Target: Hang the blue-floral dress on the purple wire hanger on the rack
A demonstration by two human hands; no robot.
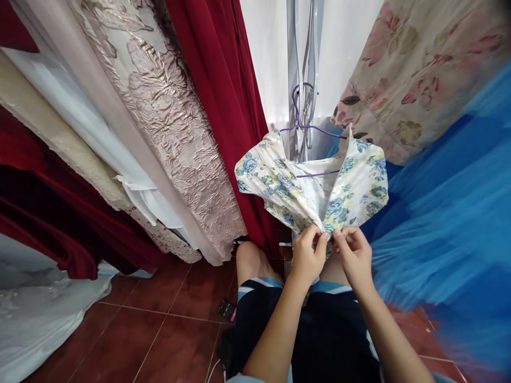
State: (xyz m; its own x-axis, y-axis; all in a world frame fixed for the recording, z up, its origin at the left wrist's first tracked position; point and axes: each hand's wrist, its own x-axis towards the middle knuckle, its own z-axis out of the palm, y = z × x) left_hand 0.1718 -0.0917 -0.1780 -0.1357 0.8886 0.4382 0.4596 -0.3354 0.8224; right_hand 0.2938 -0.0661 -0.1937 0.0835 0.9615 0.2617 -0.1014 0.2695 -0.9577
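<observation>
At centre of the view, a floral blouse (311, 183) hangs on a purple hanger (305, 127) from a metal stand (304, 58). Both hands meet at its front opening, low on the garment. Left hand (307, 255) has its grip pinched together on the left edge of the cloth; right hand (353, 252) pinches the right edge, fingertips nearly touching the other's. Red curtain (223, 80) hangs at left, blue tulle (447, 223) at right, over a red tiled floor (167, 330).
</observation>
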